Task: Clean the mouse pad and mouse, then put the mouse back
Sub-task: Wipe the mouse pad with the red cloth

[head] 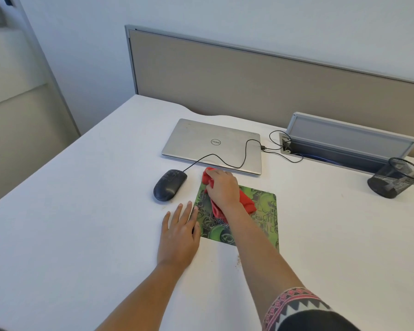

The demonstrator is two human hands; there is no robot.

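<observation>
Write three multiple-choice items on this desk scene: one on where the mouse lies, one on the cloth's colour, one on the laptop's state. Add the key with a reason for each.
1. Where does the mouse lie relative to the mouse pad?
A. on top of it
B. on the desk, to its left
C. on the desk, to its right

2. What colour is the cloth that the right hand grips?
A. blue
B. red
C. white

3. In what state is the laptop?
A. shut
B. open, with the screen lit
C. open, with the screen dark

Key:
1 B: the mouse sits on the bare desk, off the pad's left edge.
2 B: the cloth bunched under the hand on the pad is plainly red.
3 A: the lid is down, with its logo facing up.
</observation>
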